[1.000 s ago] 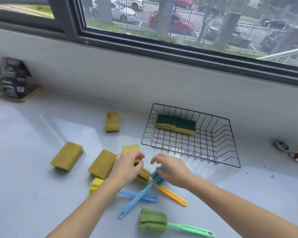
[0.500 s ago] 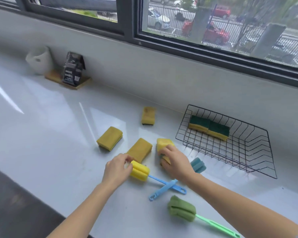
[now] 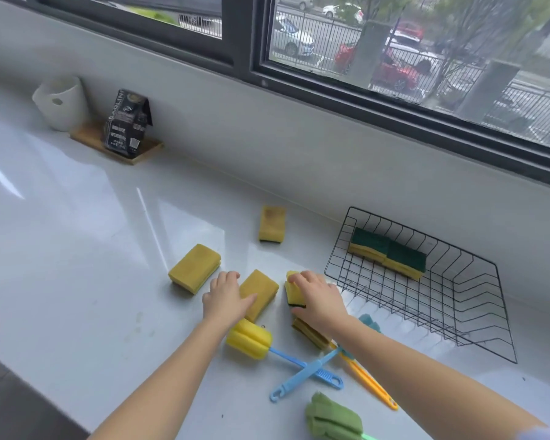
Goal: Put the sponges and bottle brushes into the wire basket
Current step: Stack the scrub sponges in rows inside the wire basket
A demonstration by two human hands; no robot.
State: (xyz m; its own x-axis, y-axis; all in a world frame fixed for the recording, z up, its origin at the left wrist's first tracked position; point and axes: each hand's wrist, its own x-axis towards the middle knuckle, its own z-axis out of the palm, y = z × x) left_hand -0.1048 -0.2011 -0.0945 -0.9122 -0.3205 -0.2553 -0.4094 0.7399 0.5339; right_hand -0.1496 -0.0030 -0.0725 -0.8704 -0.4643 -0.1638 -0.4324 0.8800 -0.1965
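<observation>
Head view: right hand [image 3: 318, 299] pinches a sponge [image 3: 294, 292] off the surface [image 3: 77, 249] near the wire basket [image 3: 477, 328], likely for a short carry, while left hand [image 3: 227, 298] lies spread on the next sponge [image 3: 258, 293]; bottle brushes [image 3: 302, 374] wait below.

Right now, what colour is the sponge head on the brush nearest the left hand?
Yellow foam head, blue handle; head view.

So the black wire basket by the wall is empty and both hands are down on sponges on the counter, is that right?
Not quite: the black wire basket is not empty. The head view shows two green-topped yellow sponges lying in its far corner. The rest holds: the left hand and right hand are each down on a yellow sponge on the white counter.
</observation>
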